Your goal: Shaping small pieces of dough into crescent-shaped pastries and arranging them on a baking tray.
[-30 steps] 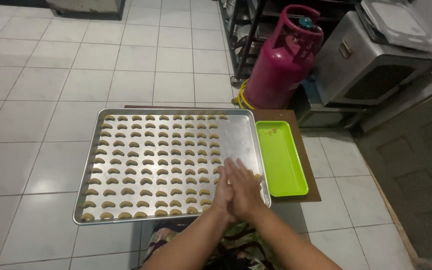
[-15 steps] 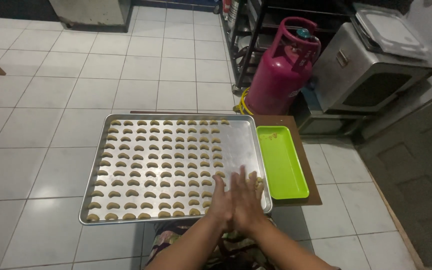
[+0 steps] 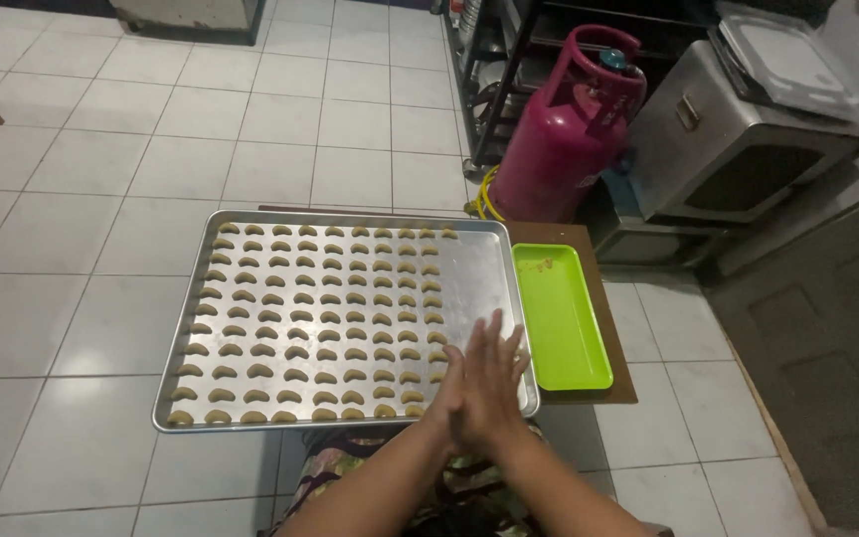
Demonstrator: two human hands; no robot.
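A large metal baking tray (image 3: 475,283) lies on a low wooden board (image 3: 577,235) over the tiled floor. Rows of small crescent-shaped pale dough pieces (image 3: 310,318) cover most of it, while the right strip is bare. My left hand (image 3: 452,398) and my right hand (image 3: 501,383) are pressed flat, palm against palm, fingers pointing away from me, above the tray's near right corner. Whatever may be between the palms is hidden.
A bright green rectangular tray (image 3: 561,323) with a few crumbs sits right of the baking tray. Behind it stand a pink gas cylinder (image 3: 567,134) with a yellow hose, a dark metal rack (image 3: 509,60) and a steel box-like oven (image 3: 738,149). White floor tiles (image 3: 82,199) spread left.
My joined hands have stayed over the tray's near right corner, with the palms sliding slightly against each other. The view has shifted a little.
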